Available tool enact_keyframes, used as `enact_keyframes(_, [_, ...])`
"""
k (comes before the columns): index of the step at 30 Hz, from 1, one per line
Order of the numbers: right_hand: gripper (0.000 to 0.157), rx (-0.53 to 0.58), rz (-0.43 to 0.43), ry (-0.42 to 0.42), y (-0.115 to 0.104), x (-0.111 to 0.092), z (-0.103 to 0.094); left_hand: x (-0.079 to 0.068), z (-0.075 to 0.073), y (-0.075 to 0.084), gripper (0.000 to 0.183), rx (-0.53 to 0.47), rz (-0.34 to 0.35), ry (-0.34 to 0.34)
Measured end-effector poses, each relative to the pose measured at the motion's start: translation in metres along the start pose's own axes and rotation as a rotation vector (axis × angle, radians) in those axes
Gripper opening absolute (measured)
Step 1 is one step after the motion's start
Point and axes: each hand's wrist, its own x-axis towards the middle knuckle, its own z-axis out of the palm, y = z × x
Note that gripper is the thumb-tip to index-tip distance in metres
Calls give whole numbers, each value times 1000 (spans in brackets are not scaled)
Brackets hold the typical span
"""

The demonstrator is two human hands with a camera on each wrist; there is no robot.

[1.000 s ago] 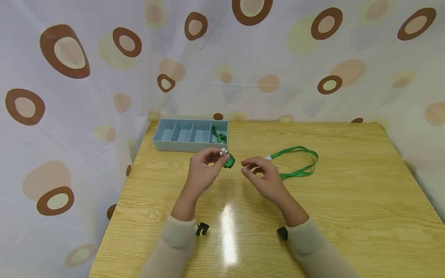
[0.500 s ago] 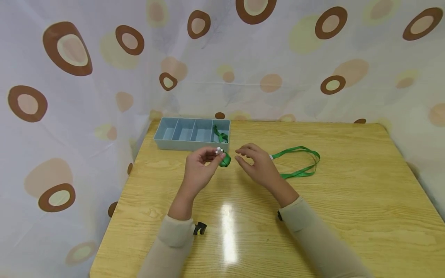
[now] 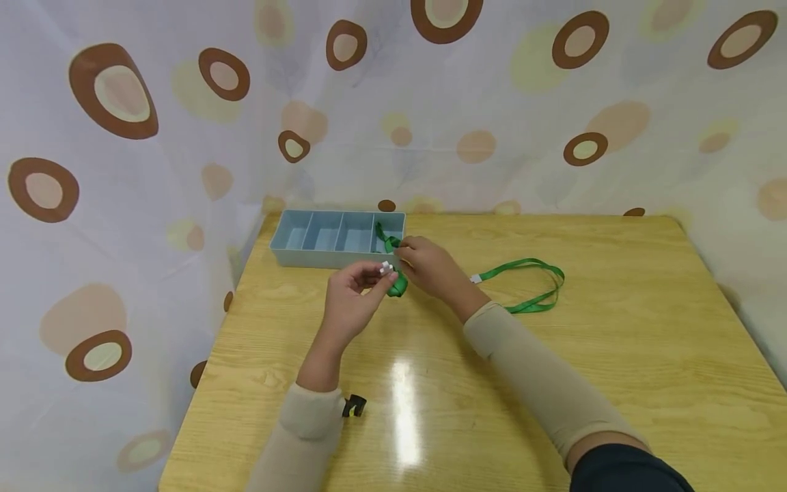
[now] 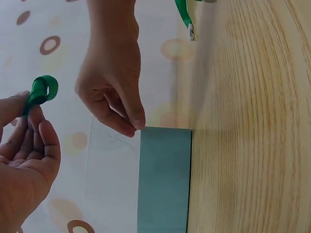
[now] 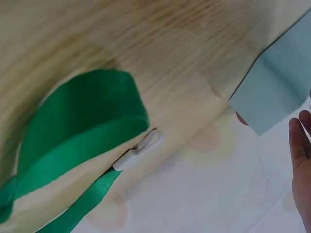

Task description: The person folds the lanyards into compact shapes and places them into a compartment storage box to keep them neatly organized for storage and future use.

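My left hand (image 3: 352,294) pinches a rolled-up green lanyard (image 3: 397,285) above the table, its white clip (image 3: 385,268) showing at the fingertips. In the left wrist view a loop of that green strap (image 4: 46,87) stands out past the thumb. My right hand (image 3: 433,266) reaches to the right end of the blue-grey compartment box (image 3: 326,258). Its thumb and fingertips lie at the box's corner, loosely bent; no lanyard shows between them. Another green lanyard (image 3: 389,240) lies in the box's rightmost compartment, partly behind my right fingers.
A third green lanyard (image 3: 544,306) lies in a long loop on the wooden table (image 3: 615,383), right of my right forearm. Its white clip (image 5: 138,150) shows in the right wrist view. A patterned cloth (image 3: 430,184) hangs behind and to the left.
My right hand has moved left and away from me, from beside the rolled lanyard to the box's right corner. My left hand has shifted slightly left, still pinching the lanyard.
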Motion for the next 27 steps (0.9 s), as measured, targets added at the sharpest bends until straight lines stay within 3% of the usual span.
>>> enact_keyframes(7, [11, -66, 23, -40, 1, 5, 11, -2, 2, -6, 13, -16, 4, 9])
enact_keyframes(15, [13, -174, 47, 7, -5, 7, 12, 5, 2, -12, 16, -19, -1, 32])
enact_keyframes(22, [14, -210, 64, 30, -8, 9, 15, 17, -13, -19, 19, 47, 13, 135])
enact_keyframes(27, [13, -221, 57, 46, -9, 11, 12, 37, -26, -24, 23, 99, -1, 177])
